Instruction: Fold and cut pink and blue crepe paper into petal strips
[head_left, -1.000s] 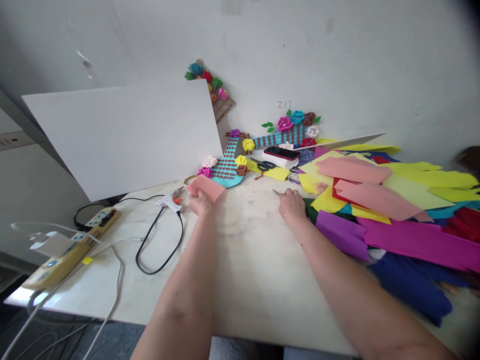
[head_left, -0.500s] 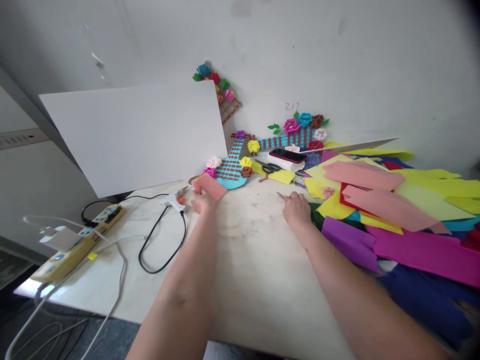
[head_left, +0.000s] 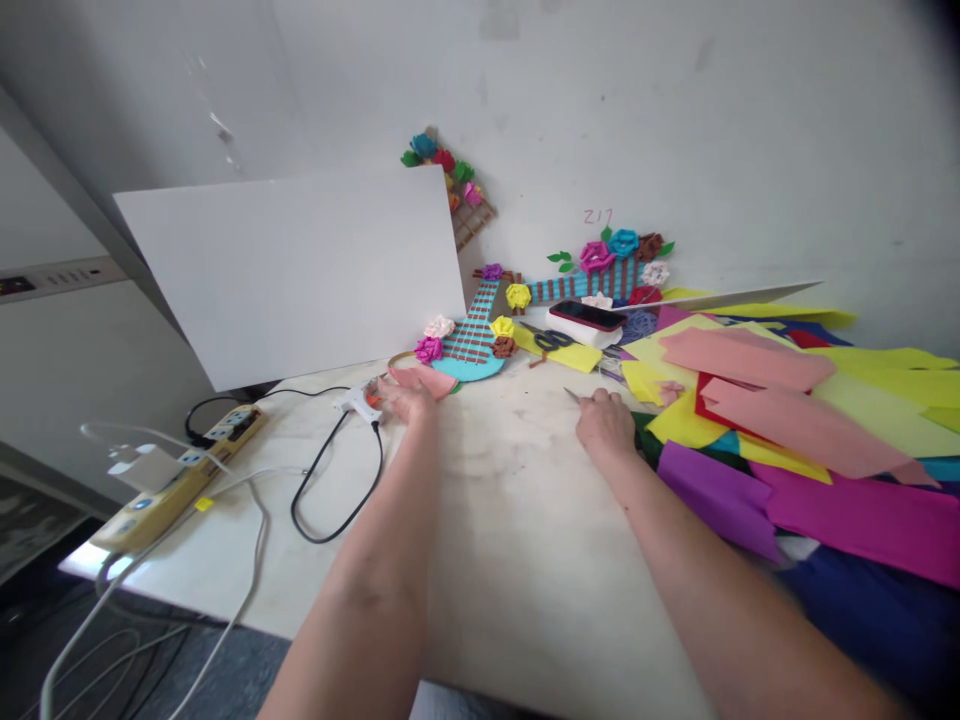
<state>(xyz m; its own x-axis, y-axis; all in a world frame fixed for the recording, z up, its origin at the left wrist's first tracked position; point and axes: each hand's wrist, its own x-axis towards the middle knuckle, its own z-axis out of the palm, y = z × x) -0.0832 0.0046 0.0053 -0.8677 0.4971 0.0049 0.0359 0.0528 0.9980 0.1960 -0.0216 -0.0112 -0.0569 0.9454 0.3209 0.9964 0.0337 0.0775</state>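
My left hand rests at the far left of the tabletop, its fingers closed on the edge of a small pink paper piece that lies low on the table. A white glue gun with a black cord lies just left of that hand. My right hand is curled in a loose fist at the edge of the coloured paper pile. A thin grey pointed tool sticks out of its fingers toward the wall.
A white board leans on the wall at the left. Paper guitars with paper flowers, black scissors and a phone on a white box sit at the back. A power strip and cables lie at the left edge.
My left hand has lowered the pink paper piece from a raised tilt to nearly flat on the table. The right hand has stayed in place. The view has swung left.
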